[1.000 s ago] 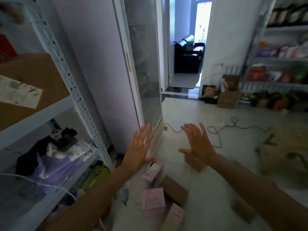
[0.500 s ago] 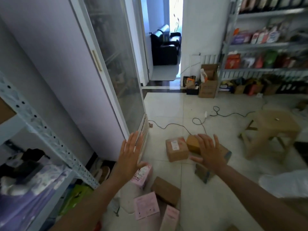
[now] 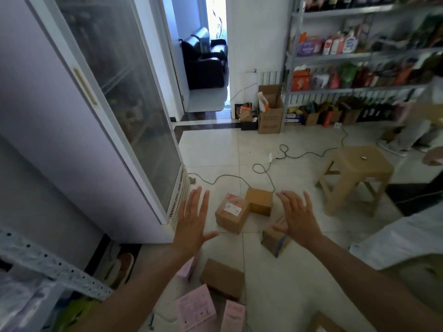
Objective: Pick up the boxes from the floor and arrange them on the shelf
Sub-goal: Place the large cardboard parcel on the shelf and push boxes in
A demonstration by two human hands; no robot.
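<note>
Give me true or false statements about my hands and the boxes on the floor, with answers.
1. Both the left hand and the right hand are open and hold nothing. True.
2. The labelled brown box sits on the stool. False: it lies on the floor, between the hands.
3. Pink boxes lie on the floor at the view's bottom edge. True.
4. The stool lies tipped on its side. False: it stands upright on its legs.

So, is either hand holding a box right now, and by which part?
Nothing is held. The left hand and the right hand are both open, fingers spread, and the labelled box lies between them with no fingers on it.
</note>
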